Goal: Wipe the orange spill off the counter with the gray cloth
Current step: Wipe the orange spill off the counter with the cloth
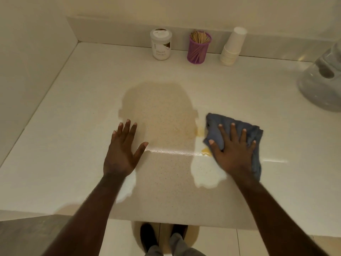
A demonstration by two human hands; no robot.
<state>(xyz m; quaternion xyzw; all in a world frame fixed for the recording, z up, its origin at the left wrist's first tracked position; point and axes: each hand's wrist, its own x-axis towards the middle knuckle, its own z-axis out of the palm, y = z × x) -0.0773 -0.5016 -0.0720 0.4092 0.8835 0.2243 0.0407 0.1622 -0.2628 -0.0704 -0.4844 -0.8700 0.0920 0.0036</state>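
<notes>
Currently pressing flat on the gray cloth (238,133) with the right hand (233,150): fingers spread wide and straight, palm down, not closed around the fabric. Cloth bunched and partly folded, showing past the fingertips, under the thumb and along the hand's outer edge down to the wrist. Long axis running roughly from the far corner beyond the thumb toward the near edge beside the wrist, close to parallel with the forearm. Orange spill (201,133) lying just beside the thumb side of the cloth as two small patches: one touching the cloth's inner edge level with the thumb tip, another (205,150) at the base of the thumb, near the palm. Left hand (122,151) resting open and flat on the counter (73,126), fingers apart, holding nothing, well apart from the cloth across a shaded strip of counter. Beyond both hands, against the back wall: white jar (161,44), purple mesh holder (199,47) full of wooden sticks, stack of paper cups (233,47).
</notes>
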